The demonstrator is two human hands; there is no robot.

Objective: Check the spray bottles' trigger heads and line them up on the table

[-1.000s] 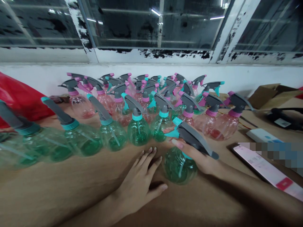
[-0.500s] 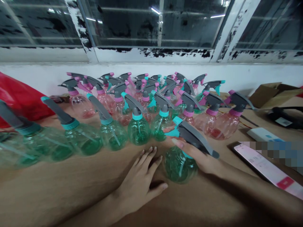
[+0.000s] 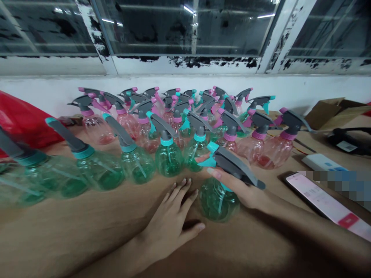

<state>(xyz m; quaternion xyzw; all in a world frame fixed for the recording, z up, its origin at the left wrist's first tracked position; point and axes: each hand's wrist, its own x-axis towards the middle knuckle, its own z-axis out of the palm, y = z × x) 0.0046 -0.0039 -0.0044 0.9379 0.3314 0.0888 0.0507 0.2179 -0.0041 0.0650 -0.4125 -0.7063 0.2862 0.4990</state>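
My right hand (image 3: 240,189) is wrapped round the neck of a green spray bottle (image 3: 217,200) with a grey trigger head and teal nozzle (image 3: 232,166); the bottle stands on the brown table (image 3: 87,227). My left hand (image 3: 171,220) lies flat on the table just left of that bottle, fingers spread, holding nothing. Behind them stand several green spray bottles (image 3: 168,156) in a front row and several pink ones (image 3: 275,148) further back, up to the wall.
A phone with a lit screen (image 3: 327,202) lies at the right, beside a white device (image 3: 323,162) and a black tool (image 3: 349,141). An open cardboard box (image 3: 333,112) sits at the back right. A red bag (image 3: 23,119) lies at the left. Windows run above the white wall.
The view has shifted slightly. Both hands and the held bottle stay almost where they were.
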